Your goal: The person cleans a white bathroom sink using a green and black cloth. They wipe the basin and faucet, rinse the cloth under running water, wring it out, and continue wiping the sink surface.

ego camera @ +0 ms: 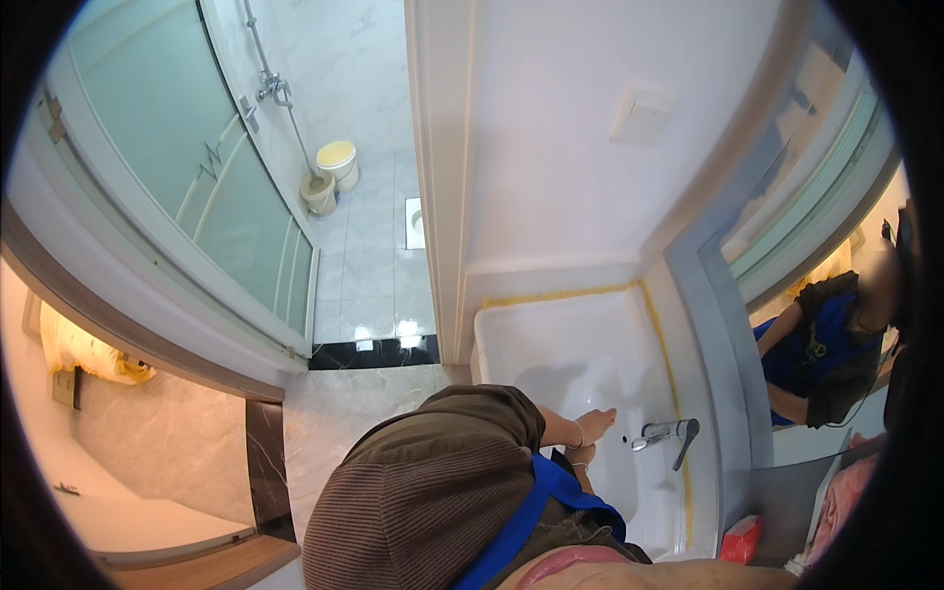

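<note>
Both my hands are over the white washbasin (575,332), left of a chrome faucet (664,435). My left hand (599,426) reaches in from a brown sleeve, with its fingers pointing towards the faucet. Just below it in the picture, my right hand (580,454) lies close against my left wrist, partly hidden by it. Each wrist seems to wear a thin bracelet. The finger pose of the right hand is too small and covered to tell, and no object shows in either hand. The faucet's lever points towards the lower part of the picture.
A mirror (804,324) on the right reflects a person in a blue apron. A red packet (742,539) and a pink towel (841,509) sit at lower right. Upper left, a frosted glass door (169,133) stands beside a tiled room with buckets (338,166) and a squat toilet (414,223).
</note>
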Motion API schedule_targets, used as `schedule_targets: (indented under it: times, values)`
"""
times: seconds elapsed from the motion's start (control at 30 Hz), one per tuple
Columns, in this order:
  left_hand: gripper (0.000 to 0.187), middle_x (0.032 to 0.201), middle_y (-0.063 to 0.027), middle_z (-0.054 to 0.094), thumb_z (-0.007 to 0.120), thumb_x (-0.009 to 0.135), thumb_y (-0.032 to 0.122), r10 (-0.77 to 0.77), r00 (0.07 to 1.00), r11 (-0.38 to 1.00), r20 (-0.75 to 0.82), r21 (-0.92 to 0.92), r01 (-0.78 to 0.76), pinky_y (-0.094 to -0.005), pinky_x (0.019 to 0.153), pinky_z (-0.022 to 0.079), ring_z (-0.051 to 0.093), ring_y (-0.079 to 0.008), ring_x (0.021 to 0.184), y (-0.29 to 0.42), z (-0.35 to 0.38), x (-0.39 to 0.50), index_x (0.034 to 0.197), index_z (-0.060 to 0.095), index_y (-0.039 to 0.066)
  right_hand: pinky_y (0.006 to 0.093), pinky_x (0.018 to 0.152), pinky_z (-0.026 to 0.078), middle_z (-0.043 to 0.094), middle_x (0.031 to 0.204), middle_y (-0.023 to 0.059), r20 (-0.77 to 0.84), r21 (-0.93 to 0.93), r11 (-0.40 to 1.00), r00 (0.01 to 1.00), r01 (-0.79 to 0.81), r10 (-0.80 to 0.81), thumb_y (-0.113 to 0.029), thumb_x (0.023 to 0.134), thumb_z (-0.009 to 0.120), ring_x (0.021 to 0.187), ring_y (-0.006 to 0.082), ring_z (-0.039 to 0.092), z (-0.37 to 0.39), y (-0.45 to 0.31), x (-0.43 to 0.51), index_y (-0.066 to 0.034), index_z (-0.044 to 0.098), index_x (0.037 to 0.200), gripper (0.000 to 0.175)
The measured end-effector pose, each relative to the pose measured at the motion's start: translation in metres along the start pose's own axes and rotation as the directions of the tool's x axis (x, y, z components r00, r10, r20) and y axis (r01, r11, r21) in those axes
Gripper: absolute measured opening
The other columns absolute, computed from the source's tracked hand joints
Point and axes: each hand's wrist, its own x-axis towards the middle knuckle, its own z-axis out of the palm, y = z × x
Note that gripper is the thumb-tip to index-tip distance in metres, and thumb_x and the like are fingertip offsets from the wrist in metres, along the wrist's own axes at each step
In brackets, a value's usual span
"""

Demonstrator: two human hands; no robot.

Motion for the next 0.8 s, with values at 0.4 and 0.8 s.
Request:
schedule_targets:
  times: [0.4, 0.8]
  values:
    - [0.017, 0.08, -0.0175, 0.063, 0.049, 0.087, 0.022, -0.398, 0.832, 0.912, -0.388, -0.266, 0.313, -0.0442, 0.066, 0.048, 0.061, -0.0368, 0.076, 0.0, -0.001, 0.063, 0.091, 0.054, 0.006, 0.0414, 0.065, 0.049, 0.063, 0.098, 0.0148, -0.426, 0.559, 0.829, 0.862, 0.014, 0.273, -0.032, 0.069, 0.071, 0.081, 0.0364, 0.062, -0.16, -0.118, 0.029, -0.0092, 0.045, 0.116, 0.058]
    - [0.051, 0.123, -0.0053, 0.048, 0.046, 0.09, 0.039, 0.135, 0.872, 0.818, 0.47, -0.55, 0.17, -0.0365, 0.098, 0.035, 0.044, -0.0215, 0.117, 0.059, -0.118, 0.066, 0.131, 0.038, 0.01, 0.0228, 0.041, 0.041, 0.053, 0.065, 0.0023, 0.526, 0.811, -0.342, 0.848, -0.474, 0.072, -0.019, 0.075, 0.065, 0.052, 0.0115, 0.052, -0.299, -0.145, 0.016, -0.0079, 0.055, 0.086, 0.018]
